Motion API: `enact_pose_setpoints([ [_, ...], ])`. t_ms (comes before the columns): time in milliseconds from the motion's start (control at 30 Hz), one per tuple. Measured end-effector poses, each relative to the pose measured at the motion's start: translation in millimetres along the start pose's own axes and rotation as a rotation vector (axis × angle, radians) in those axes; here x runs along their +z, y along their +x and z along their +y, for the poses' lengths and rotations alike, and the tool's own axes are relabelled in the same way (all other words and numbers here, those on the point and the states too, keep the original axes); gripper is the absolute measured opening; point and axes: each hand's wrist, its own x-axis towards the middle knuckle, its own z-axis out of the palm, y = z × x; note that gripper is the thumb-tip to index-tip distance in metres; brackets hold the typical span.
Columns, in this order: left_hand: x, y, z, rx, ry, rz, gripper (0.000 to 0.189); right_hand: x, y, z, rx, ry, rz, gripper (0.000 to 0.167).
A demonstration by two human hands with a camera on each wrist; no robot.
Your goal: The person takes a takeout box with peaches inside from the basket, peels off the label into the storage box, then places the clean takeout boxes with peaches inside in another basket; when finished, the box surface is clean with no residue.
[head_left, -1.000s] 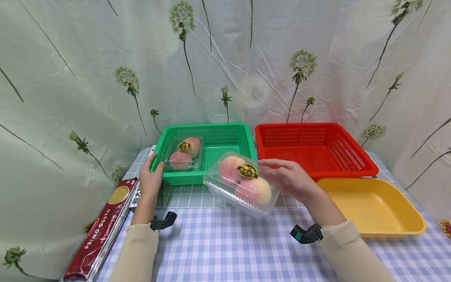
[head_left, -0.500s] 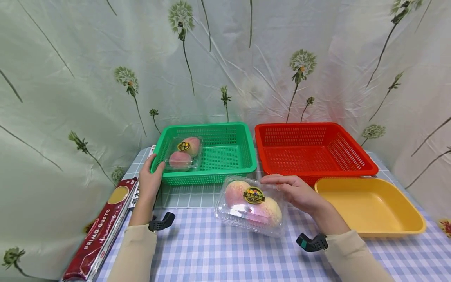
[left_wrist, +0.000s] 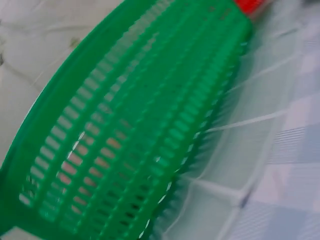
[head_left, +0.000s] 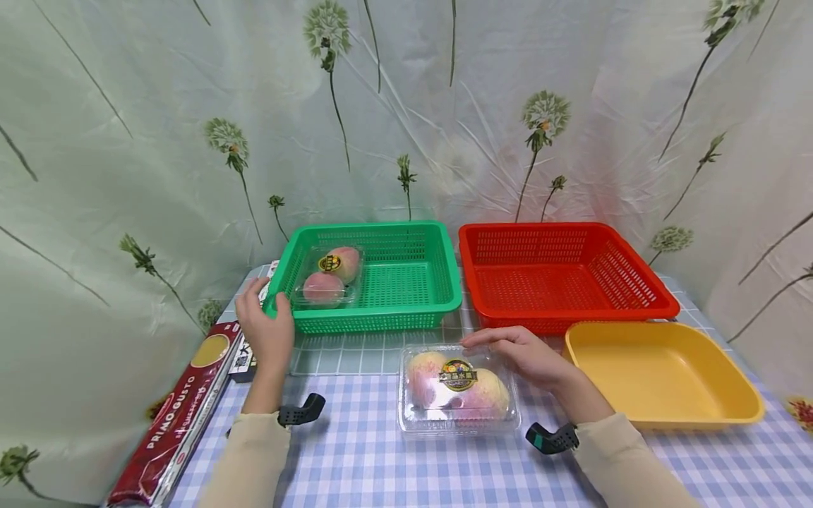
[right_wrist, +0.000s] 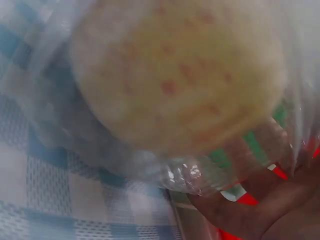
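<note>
A clear plastic clamshell box of peaches (head_left: pixel 459 391), with two peaches and a black-and-gold label, lies level on the checked cloth. My right hand (head_left: pixel 524 356) grips its back right edge. In the right wrist view, one yellow-pink peach (right_wrist: pixel 175 75) fills the picture behind clear plastic, with the fingers (right_wrist: pixel 235 212) at the box's edge. My left hand (head_left: pixel 267 328) is at the front left corner of the green basket (head_left: pixel 375 321), thumb and fingers apart beside the rim. A second clamshell box of peaches (head_left: pixel 330 275) lies inside that basket on the left. The left wrist view is blurred.
A red basket (head_left: pixel 571 314) stands right of the green one. In front of it is a yellow tray (head_left: pixel 660 374). A long dark red packet (head_left: pixel 181 416) lies at the left, beside a black-and-white printed item (head_left: pixel 243 356). A flower-print curtain (head_left: pixel 406 106) hangs behind.
My right hand has brought the box of peaches down and towards me, from tilted in the air to level on the cloth. My left hand has loosened from the green basket's rim, shifting slightly left.
</note>
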Motion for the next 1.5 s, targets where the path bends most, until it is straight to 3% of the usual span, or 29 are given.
enact_pose_setpoints([
  [100, 5.3, -10.7, 13.1, 0.297, -0.035, 0.084, 0.033, 1.5, 1.0, 0.0, 0.064, 0.012, 0.061, 0.038],
  [167, 9.8, -20.0, 26.6, 0.496, -0.09, 0.083, 0.03, 2.4, 0.9, 0.1, 0.084, 0.037, 0.086, 0.038],
  [267, 15.5, -36.2, 46.7, 0.7, -0.213, -0.029, 0.023, 3.2, 0.6, 1.0, 0.103, 0.044, 0.118, 0.038],
  [333, 17.3, -48.4, 56.0, 0.739, -0.275, -0.165, 0.021, 3.7, 0.9, 1.0, 0.111, 0.015, 0.137, 0.038],
  [433, 17.6, -67.0, 64.3, 0.681, -0.28, -0.442, 0.018, 4.4, 0.0, -0.4, 0.117, -0.048, 0.164, 0.035],
  [600, 18.8, -95.5, 72.9, 0.397, -0.139, -0.911, 0.026, 7.0, -5.8, -4.5, 0.012, -0.234, 0.161, 0.031],
  [700, 21.1, -108.2, 74.3, 0.25, -0.076, -1.098, 0.042, 12.8, -9.0, -10.6, -0.069, -0.336, 0.133, 0.031],
  [800, 22.9, -116.5, 72.6, 0.163, -0.076, -1.22, 0.058, 19.7, -10.0, -16.3, -0.126, -0.409, 0.114, 0.031],
  [933, 25.1, -121.3, 68.2, 0.093, -0.112, -1.339, 0.079, 25.3, -9.0, -21.4, -0.157, -0.423, 0.089, 0.032],
  [1033, 27.9, -121.5, 64.4, 0.072, -0.139, -1.386, 0.088, 26.2, -5.9, -22.9, -0.152, -0.402, 0.074, 0.033],
  [1500, 38.2, -117.8, 51.3, 0.106, -0.207, -1.379, 0.09, 25.0, 4.7, -18.2, -0.168, -0.437, 0.074, 0.029],
])
